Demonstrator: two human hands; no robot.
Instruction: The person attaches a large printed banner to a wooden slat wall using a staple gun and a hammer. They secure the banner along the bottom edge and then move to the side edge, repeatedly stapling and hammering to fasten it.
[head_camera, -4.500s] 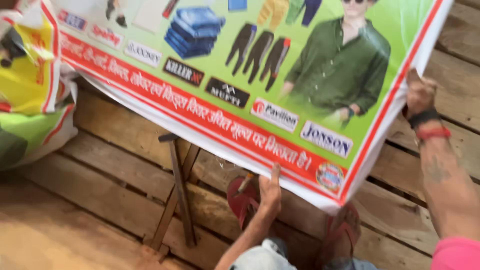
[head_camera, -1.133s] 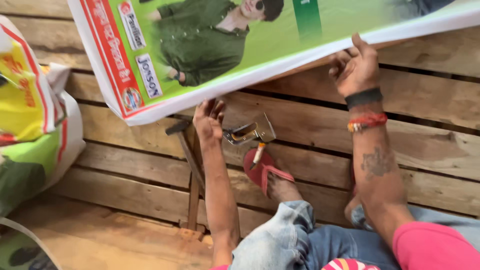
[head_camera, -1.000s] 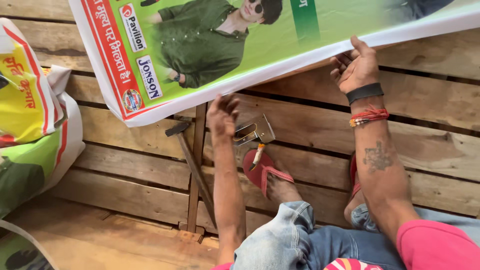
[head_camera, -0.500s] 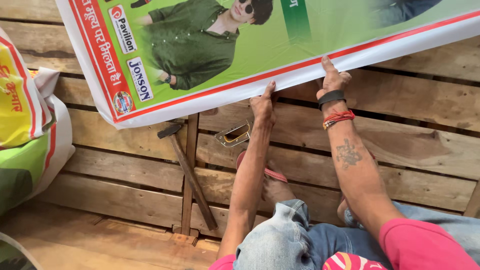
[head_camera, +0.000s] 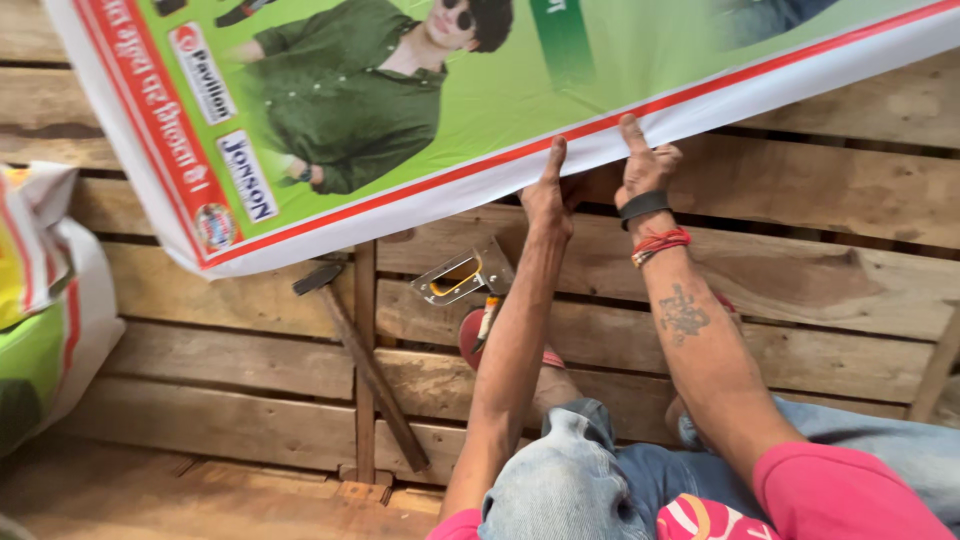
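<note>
My knees in faded blue jeans (head_camera: 590, 480) and the pink sleeve (head_camera: 850, 495) of my shirt sit closest, at the bottom of the view. Just beyond, my foot in a red sandal (head_camera: 478, 335) rests on the rough wooden plank floor (head_camera: 820, 290). To the left of it lies a hammer with a long wooden handle and dark metal head (head_camera: 360, 355), and just past the sandal a silver metal staple gun with a yellow inset (head_camera: 465, 275) lies on the boards. Farther out, my left hand (head_camera: 548, 195) reaches forward, fingers extended and laid on the white lower border of the large printed green vinyl banner with a red stripe (head_camera: 520, 110). My right hand (head_camera: 645, 165), with a black band and red threads at the wrist, is just beside it, index finger stretched up onto the same border, the other fingers curled. Rolled banner material in yellow and green (head_camera: 40, 300) lies at far left.
</note>
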